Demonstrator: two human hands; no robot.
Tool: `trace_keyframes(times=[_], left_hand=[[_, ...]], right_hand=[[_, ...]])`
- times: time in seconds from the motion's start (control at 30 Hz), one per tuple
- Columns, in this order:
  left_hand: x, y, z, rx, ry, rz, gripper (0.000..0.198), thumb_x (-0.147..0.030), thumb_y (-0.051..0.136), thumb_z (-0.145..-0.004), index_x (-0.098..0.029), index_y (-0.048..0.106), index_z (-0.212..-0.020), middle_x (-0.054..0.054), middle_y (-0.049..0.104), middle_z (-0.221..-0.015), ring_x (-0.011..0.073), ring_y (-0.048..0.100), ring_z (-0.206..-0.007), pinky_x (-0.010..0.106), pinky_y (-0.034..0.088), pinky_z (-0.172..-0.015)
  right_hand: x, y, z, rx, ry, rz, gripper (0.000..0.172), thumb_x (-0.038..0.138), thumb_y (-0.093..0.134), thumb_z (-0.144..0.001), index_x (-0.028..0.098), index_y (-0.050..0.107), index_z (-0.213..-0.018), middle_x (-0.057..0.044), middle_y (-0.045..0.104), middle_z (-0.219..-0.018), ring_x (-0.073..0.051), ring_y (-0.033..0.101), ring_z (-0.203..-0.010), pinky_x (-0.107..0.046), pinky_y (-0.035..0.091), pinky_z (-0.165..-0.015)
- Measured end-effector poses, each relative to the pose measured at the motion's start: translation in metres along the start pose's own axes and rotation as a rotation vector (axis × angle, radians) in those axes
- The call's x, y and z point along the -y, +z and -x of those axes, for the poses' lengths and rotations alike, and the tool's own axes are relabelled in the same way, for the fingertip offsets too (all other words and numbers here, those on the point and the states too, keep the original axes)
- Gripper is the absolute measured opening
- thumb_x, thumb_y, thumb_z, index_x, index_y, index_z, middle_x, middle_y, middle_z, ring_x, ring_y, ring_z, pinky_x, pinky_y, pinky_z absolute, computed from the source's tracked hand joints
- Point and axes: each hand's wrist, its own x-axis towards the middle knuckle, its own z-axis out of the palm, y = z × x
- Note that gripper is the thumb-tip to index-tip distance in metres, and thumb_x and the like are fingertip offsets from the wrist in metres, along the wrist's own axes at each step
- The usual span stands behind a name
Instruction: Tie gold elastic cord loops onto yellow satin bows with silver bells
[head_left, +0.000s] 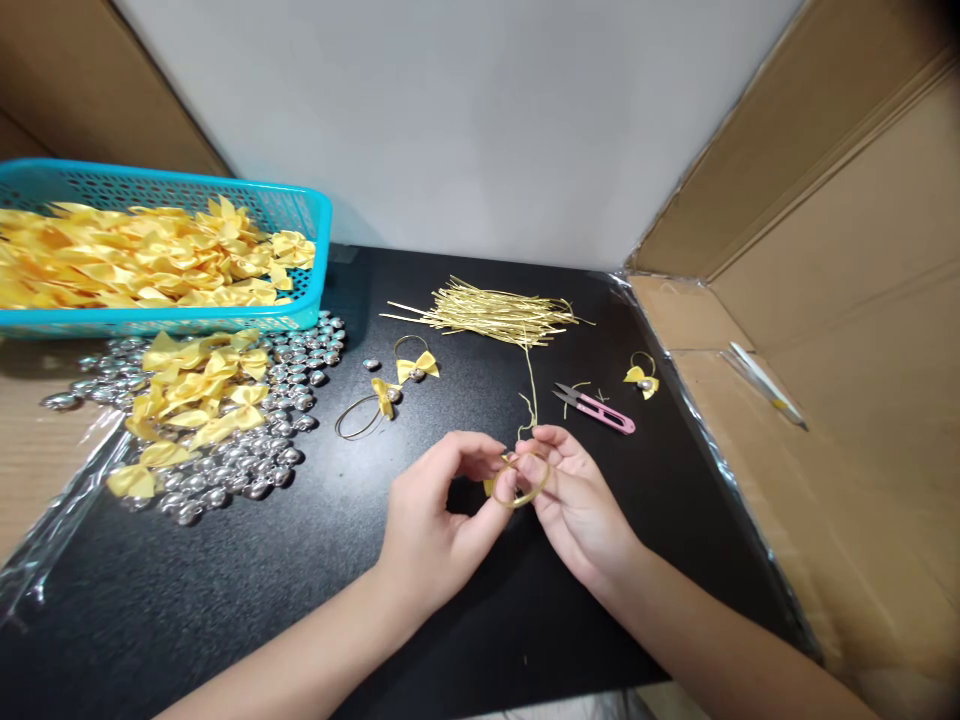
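Note:
Near the front middle of the black table, my left hand (pixel 450 500) and my right hand (pixel 574 500) meet over a small gold ring (pixel 523 503). Both hands are closed, with thumbs and fingertips pinching the ring. Part of a yellow bow (pixel 489 487) peeks out behind my left fingers; the rest of it is hidden. From the fingertips of my right hand a thin gold tie (pixel 533 385) sticks up and away, with a bent loose end beside it. Pink thread snips (pixel 600 408) lie just beyond my right hand, beside short gold offcuts.
A turquoise basket (pixel 323 255) of yellow bows stands at the back left. In front of it, loose bows (pixel 202 385) lie among silver beads (pixel 255 475). A bundle of gold ties (pixel 499 315) lies at the back; rings with bows (pixel 418 368) rest nearby. Cardboard (pixel 847 300) walls the right side.

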Motion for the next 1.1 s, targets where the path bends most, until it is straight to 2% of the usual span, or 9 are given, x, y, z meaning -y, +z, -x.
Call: trace_keyframes(times=[0.13, 0.3, 0.67, 0.77, 0.9, 1.0, 1.1], left_hand=[[-0.001, -0.0015, -0.0013, 0.04, -0.013, 0.011, 0.005, -0.014, 0.066, -0.084, -0.016, 0.064, -0.081, 0.0, 0.066, -0.072, 0.0098, 0.062, -0.064, 0.02, 0.051, -0.061], [-0.0038, -0.0029, -0.0039, 0.052, -0.003, 0.082, 0.006, -0.012, 0.065, -0.085, -0.015, 0.07, -0.084, 0.002, 0.07, -0.077, 0.0093, 0.062, -0.067, 0.018, 0.05, -0.062], [-0.0027, -0.0056, -0.0035, 0.078, -0.07, 0.208, 0.007, -0.013, 0.068, -0.083, -0.019, 0.072, -0.083, 0.0, 0.07, -0.076, 0.0096, 0.063, -0.066, 0.018, 0.05, -0.063], [-0.0035, -0.0059, -0.0048, 0.093, -0.126, 0.266, 0.007, -0.014, 0.069, -0.082, -0.018, 0.072, -0.078, 0.0, 0.07, -0.073, 0.0098, 0.062, -0.064, 0.018, 0.049, -0.061], [-0.0048, -0.0043, -0.0066, 0.109, -0.287, 0.367, 0.01, -0.02, 0.068, -0.083, -0.017, 0.07, -0.073, 0.001, 0.067, -0.069, 0.0109, 0.059, -0.061, 0.02, 0.048, -0.057], [-0.0048, -0.0028, -0.0073, 0.119, -0.369, 0.434, 0.013, -0.023, 0.068, -0.082, -0.017, 0.069, -0.071, 0.0, 0.066, -0.067, 0.0107, 0.057, -0.06, 0.02, 0.047, -0.056], [-0.0044, -0.0024, -0.0078, 0.127, -0.381, 0.441, 0.011, -0.023, 0.069, -0.081, -0.017, 0.071, -0.072, 0.001, 0.068, -0.07, 0.0116, 0.059, -0.062, 0.021, 0.048, -0.059]], right_hand=[[0.0001, -0.0004, -0.0004, 0.027, 0.022, -0.002, 0.036, 0.013, 0.094, -0.049, 0.021, 0.069, -0.074, 0.006, 0.073, -0.069, -0.007, 0.069, -0.069, -0.013, 0.056, -0.066], [-0.001, -0.003, -0.0011, 0.097, 0.048, -0.02, 0.032, 0.016, 0.095, -0.05, 0.023, 0.072, -0.071, 0.007, 0.074, -0.07, -0.005, 0.068, -0.067, -0.011, 0.055, -0.066], [-0.0011, 0.0012, 0.004, 0.124, -0.073, 0.114, 0.021, 0.026, 0.095, -0.052, 0.027, 0.075, -0.06, 0.004, 0.075, -0.069, -0.006, 0.066, -0.068, -0.015, 0.056, -0.068], [-0.0012, -0.0002, 0.0044, 0.151, -0.138, 0.174, 0.019, 0.027, 0.094, -0.054, 0.028, 0.076, -0.061, 0.004, 0.075, -0.069, -0.007, 0.066, -0.07, -0.017, 0.055, -0.069], [-0.0028, -0.0026, 0.0036, 0.201, -0.237, 0.25, 0.014, 0.025, 0.091, -0.059, 0.029, 0.077, -0.063, 0.002, 0.074, -0.073, -0.011, 0.065, -0.076, -0.023, 0.054, -0.073], [-0.004, -0.0035, 0.0033, 0.208, -0.248, 0.288, 0.013, 0.025, 0.09, -0.061, 0.03, 0.078, -0.064, 0.001, 0.073, -0.078, -0.013, 0.065, -0.079, -0.027, 0.054, -0.076], [-0.0043, -0.0036, 0.0036, 0.179, -0.233, 0.3, 0.014, 0.025, 0.09, -0.06, 0.029, 0.078, -0.064, 0.001, 0.072, -0.089, -0.013, 0.064, -0.087, -0.028, 0.052, -0.084]])
